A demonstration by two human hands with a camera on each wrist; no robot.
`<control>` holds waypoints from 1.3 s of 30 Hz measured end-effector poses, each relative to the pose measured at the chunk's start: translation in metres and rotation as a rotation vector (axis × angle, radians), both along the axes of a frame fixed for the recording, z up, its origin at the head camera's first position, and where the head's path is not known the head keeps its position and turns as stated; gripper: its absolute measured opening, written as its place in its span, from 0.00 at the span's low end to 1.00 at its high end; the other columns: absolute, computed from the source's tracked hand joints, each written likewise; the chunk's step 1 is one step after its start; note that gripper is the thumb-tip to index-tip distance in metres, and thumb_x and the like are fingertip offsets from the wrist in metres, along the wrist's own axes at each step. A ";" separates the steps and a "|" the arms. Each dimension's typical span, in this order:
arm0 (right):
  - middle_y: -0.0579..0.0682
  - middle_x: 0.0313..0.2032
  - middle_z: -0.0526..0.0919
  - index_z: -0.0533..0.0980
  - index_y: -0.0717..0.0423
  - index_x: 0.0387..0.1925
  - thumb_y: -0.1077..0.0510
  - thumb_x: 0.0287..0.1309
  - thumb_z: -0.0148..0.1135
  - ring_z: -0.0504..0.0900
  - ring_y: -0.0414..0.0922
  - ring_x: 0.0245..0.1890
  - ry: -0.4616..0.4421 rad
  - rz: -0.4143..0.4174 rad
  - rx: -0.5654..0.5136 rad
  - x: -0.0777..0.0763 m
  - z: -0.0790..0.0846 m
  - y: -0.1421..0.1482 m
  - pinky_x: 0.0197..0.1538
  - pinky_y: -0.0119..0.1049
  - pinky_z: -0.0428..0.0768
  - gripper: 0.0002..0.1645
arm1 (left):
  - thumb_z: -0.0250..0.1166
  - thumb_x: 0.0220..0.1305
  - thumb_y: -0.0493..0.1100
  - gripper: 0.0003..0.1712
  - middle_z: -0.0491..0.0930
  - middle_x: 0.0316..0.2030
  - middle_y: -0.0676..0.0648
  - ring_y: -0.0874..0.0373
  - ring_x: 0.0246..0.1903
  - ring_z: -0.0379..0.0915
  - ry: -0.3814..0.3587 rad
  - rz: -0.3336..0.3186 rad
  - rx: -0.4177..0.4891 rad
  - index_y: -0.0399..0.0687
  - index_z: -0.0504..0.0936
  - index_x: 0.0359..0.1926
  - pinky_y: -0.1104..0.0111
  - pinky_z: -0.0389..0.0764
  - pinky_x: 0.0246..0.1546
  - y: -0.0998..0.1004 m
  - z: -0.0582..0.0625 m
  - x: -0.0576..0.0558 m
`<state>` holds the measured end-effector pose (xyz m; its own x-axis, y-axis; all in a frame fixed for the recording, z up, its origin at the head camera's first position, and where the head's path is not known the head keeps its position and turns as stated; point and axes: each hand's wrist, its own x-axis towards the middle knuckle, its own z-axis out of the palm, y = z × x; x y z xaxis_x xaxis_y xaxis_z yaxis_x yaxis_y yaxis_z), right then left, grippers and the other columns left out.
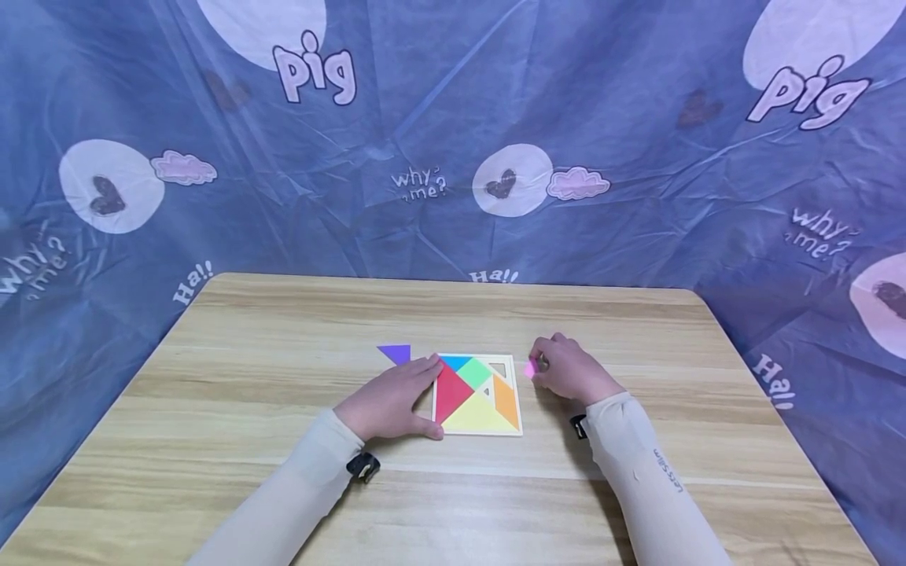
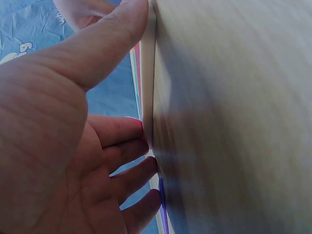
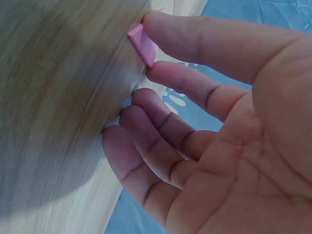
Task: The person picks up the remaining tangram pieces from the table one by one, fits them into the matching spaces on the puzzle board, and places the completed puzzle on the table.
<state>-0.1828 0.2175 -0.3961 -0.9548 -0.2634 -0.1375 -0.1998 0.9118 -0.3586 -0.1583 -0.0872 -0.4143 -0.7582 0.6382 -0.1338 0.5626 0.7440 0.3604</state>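
A square tangram tray [image 1: 483, 432] holds red, blue, green, yellow and orange pieces. Two triangular openings show in it, at its upper right and near its middle. My left hand [image 1: 393, 398] spreads along the tray's left side, the thumb touching the near corner and the fingertips near the far corner. In the left wrist view the tray's edge [image 2: 147, 92] runs beside those fingers. To the right of the tray, my right hand [image 1: 569, 369] pinches a small pink triangle piece [image 3: 144, 43] between thumb and index finger, close to the tabletop. Its other fingertips rest at the wood.
A purple triangle piece [image 1: 396, 354] lies beyond the left hand, partly covered by it. The wooden table [image 1: 283, 330] has a blue printed cloth [image 1: 425, 236] behind and around it. Black wrist straps [image 1: 364, 467] show at the sleeves.
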 end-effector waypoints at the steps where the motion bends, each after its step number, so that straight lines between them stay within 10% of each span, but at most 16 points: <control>1: 0.53 0.37 0.72 0.77 0.56 0.41 0.60 0.50 0.68 0.71 0.51 0.38 0.002 0.003 0.002 0.000 0.000 0.000 0.43 0.46 0.74 0.15 | 0.67 0.47 0.70 0.61 0.50 0.73 0.48 0.52 0.71 0.46 0.001 0.000 -0.003 0.44 0.52 0.73 0.60 0.55 0.70 0.000 0.000 0.000; 39: 0.52 0.34 0.74 0.77 0.59 0.38 0.64 0.50 0.63 0.72 0.48 0.34 0.065 0.032 0.001 0.003 0.000 -0.002 0.44 0.45 0.76 0.11 | 0.67 0.47 0.70 0.61 0.50 0.73 0.48 0.53 0.71 0.47 0.019 -0.007 0.002 0.44 0.53 0.73 0.60 0.56 0.69 -0.001 -0.002 0.001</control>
